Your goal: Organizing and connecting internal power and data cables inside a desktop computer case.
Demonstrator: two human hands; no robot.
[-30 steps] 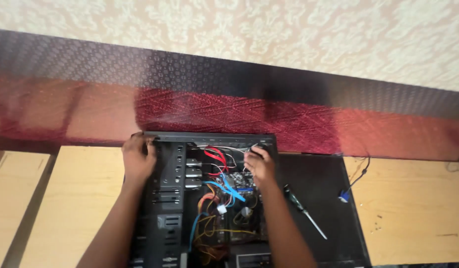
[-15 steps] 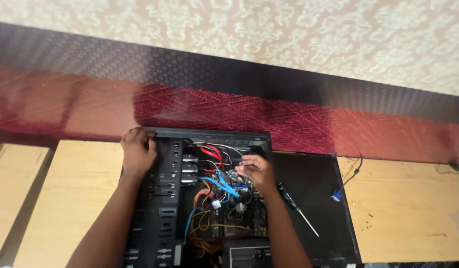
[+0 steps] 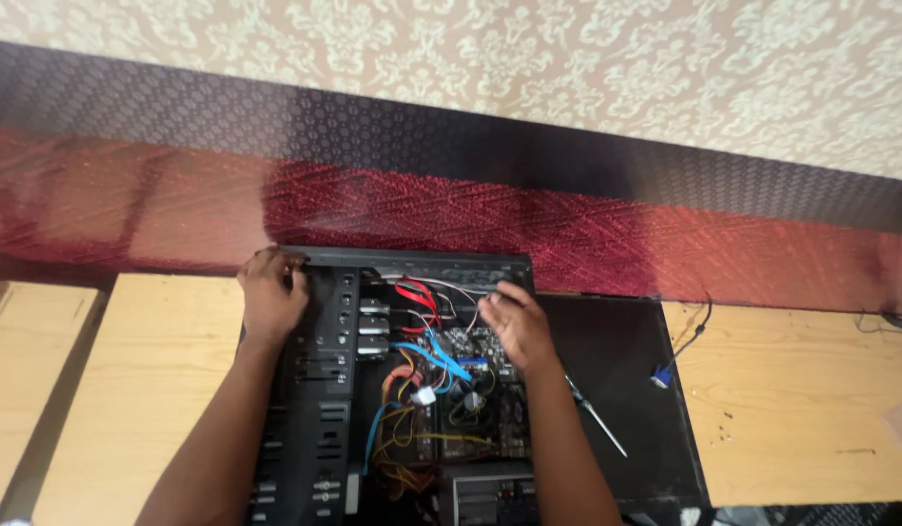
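An open black computer case (image 3: 319,438) lies flat on a wooden table (image 3: 149,390), its inside full of red, blue, yellow and orange cables (image 3: 426,351) over a circuit board (image 3: 490,409). My left hand (image 3: 270,292) grips the case's far left corner. My right hand (image 3: 514,326) reaches inside the case near its far right corner, fingers spread over the board and cables, holding nothing that I can see.
A black side panel (image 3: 626,390) lies to the right of the case with a screwdriver (image 3: 597,414) on it. A blue-plugged cable (image 3: 665,370) trails across the table's right part. A dark red and black patterned wall band runs behind.
My right hand has moved from the case's far edge down and inward over the board. The left hand stays on the corner. The view has shifted slightly.
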